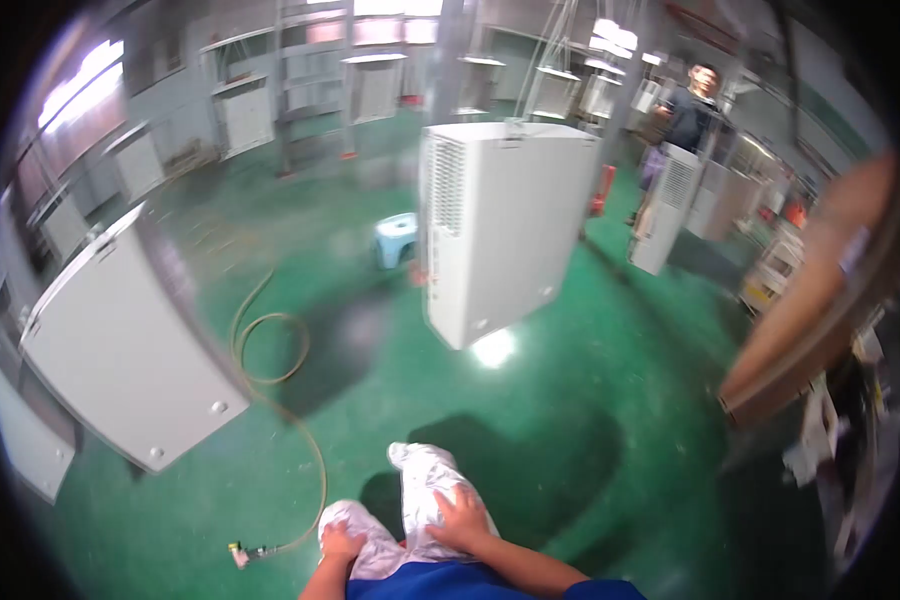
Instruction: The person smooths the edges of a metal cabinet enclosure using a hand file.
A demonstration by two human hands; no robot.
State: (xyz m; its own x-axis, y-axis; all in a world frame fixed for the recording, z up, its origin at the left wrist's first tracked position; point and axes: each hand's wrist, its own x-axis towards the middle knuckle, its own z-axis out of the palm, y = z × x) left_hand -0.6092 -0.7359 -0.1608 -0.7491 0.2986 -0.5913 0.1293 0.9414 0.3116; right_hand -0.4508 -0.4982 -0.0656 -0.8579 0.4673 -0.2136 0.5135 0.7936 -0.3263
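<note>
My left hand [342, 541] lies on my left thigh, its fingers stretched over the pale trousers [435, 470]. On the other thigh rests my right hand [461, 519] with the fingers spread; both hands hold nothing. Ahead of my knees hangs a large light-grey metal cabinet [520, 215] with a vented side, its lower edge above the floor. To the left a second grey cabinet [135, 345] hangs at a slant in the picture. A thin yellowish hose [315, 455] curls over the floor beside my left leg, ending in a small spray or air gun [242, 553].
Further cabinets [242, 115] hang along the back. A light-blue stool [394, 240] stands behind the central cabinet. Back right, another person [685, 125] stands beside a hanging cabinet [667, 210]. A blurred brown panel-like object [820, 290] rises close on my right. The floor [610, 400] is green.
</note>
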